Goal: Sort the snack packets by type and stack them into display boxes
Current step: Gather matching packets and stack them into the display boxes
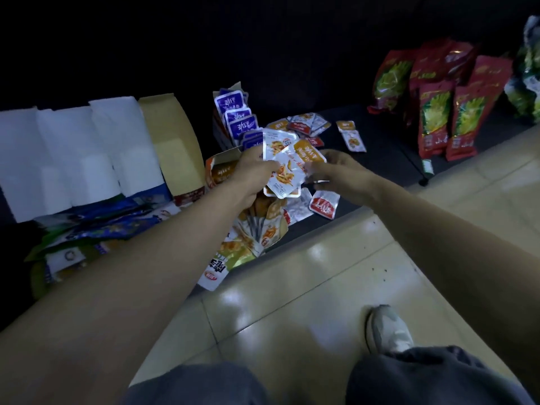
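My left hand [253, 168] and my right hand [336, 171] both hold a small bunch of orange-and-silver snack packets [287, 163] above the low dark shelf [380, 153]. Just left of my left hand stands an open orange display box [222, 168]. Behind it, a display box of purple packets [235, 118] stands upright. Loose red and orange packets [304, 124] lie scattered on the shelf behind my hands. A single red packet [324, 204] lies below my right hand.
A large torn orange-and-white bag [248, 238] lies at the shelf's front edge. White paper rolls [81, 159] and a tan carton [175, 144] stand at left, blue bags [96, 223] in front. Tall red snack bags [435, 112] stand at right. My shoe [388, 328] is on the tiled floor.
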Action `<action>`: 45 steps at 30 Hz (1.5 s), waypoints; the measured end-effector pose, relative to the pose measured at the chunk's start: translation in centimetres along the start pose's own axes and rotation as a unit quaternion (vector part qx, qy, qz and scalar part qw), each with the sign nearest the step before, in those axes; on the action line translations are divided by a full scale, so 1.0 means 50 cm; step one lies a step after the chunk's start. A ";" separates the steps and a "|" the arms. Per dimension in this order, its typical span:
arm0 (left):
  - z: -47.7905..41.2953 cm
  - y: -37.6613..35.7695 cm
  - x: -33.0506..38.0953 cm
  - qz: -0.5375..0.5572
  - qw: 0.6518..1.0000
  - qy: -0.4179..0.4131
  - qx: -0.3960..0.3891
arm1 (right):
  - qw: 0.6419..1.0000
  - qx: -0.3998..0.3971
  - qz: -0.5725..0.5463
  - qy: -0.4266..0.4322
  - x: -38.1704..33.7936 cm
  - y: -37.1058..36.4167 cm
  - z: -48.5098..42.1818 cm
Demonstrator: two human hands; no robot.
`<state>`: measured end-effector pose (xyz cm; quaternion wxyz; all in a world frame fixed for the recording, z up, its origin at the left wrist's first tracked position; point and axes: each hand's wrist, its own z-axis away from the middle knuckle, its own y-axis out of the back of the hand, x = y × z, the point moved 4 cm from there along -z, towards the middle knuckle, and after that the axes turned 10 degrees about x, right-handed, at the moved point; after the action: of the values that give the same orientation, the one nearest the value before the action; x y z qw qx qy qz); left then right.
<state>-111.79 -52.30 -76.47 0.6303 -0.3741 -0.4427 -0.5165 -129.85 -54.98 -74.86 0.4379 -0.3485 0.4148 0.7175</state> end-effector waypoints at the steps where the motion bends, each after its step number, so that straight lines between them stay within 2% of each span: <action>1: -0.006 -0.011 0.002 0.000 1.000 0.002 0.001 | 1.000 -0.010 -0.002 0.024 -0.002 0.006 -0.016; 4: -0.026 -0.053 0.008 -0.005 1.000 0.007 0.015 | 0.998 -0.019 -0.028 0.057 -0.003 0.039 -0.070; 8: -0.053 -0.121 0.012 -0.055 0.998 0.023 0.029 | 0.996 -0.068 -0.049 0.029 0.019 0.079 -0.126; 11: -0.071 -0.157 0.025 -0.108 0.993 -0.006 0.052 | 0.992 -0.098 -0.074 0.017 0.016 0.092 -0.153; 15: -0.064 -0.130 0.041 -0.219 0.966 -0.041 0.128 | 0.983 -0.159 -0.072 0.049 -0.013 0.080 -0.176; 19: 0.019 -0.052 0.059 -0.229 0.930 -0.071 0.278 | 0.967 -0.241 -0.068 0.052 -0.029 0.020 -0.169; 23: 0.109 -0.008 0.055 -0.267 0.908 -0.067 0.318 | 0.944 -0.318 -0.061 0.066 -0.029 -0.042 -0.125; 26: 0.154 0.001 0.031 -0.310 0.903 -0.026 0.297 | 0.947 -0.309 -0.050 0.074 -0.014 -0.064 -0.094; 30: 0.180 0.010 -0.022 -0.331 0.900 -0.012 0.284 | 0.960 -0.257 -0.018 0.105 0.023 -0.079 -0.063; 36: 0.200 0.004 -0.068 -0.316 0.901 -0.072 0.289 | 0.966 -0.177 0.007 0.187 0.057 -0.117 -0.031; 40: 0.206 0.011 -0.095 -0.318 0.898 -0.094 0.291 | 0.949 -0.116 0.078 0.282 0.068 -0.136 -0.008; 45: 0.211 0.021 -0.137 -0.300 0.901 -0.088 0.300 | 0.950 -0.097 0.092 0.284 0.092 -0.139 0.003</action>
<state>-113.06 -40.10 -79.46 0.4861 -0.0613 -0.7217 -0.4890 -125.23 -51.40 -80.79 0.1988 -0.5387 0.4807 0.6627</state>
